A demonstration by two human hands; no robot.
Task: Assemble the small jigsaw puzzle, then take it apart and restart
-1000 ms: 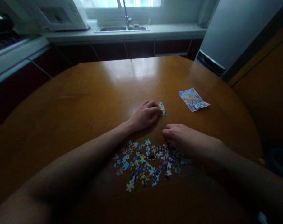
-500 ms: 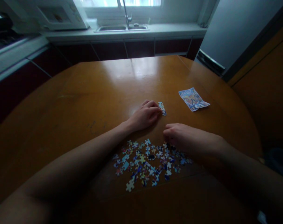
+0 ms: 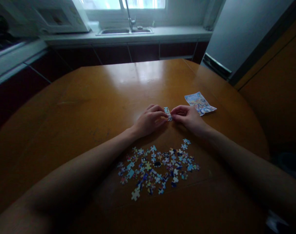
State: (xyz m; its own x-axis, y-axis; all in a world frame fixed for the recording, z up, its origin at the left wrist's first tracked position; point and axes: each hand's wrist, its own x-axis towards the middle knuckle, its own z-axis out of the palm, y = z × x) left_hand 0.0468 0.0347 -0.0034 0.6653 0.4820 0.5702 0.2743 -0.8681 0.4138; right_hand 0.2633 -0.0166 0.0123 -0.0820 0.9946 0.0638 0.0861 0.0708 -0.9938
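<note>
A short strip of joined jigsaw pieces [image 3: 166, 110] lies on the wooden table, between my two hands. My left hand [image 3: 151, 121] rests at its left side, the fingers closed and their tips gripping the strip's near end. From the right, my right hand [image 3: 190, 119] meets the same end in a pinch of thumb and finger, with a jigsaw piece at the tips, mostly covered by them. Closer to me, a loose heap of jigsaw pieces [image 3: 148, 166] in blue, white, yellow and dark colours is spread over the table.
A creased printed picture sheet [image 3: 199, 101] lies just beyond my right hand. The round-cornered table [image 3: 94, 87] reaches toward a counter with a sink [image 3: 116, 31] and a white microwave [image 3: 62, 16]. A grey fridge [image 3: 245, 35] stands at the right.
My right hand has moved up and away from the loose pieces to the strip's right side, uncovering pieces at the heap's right. My left hand stays by the strip. The view has shifted slightly.
</note>
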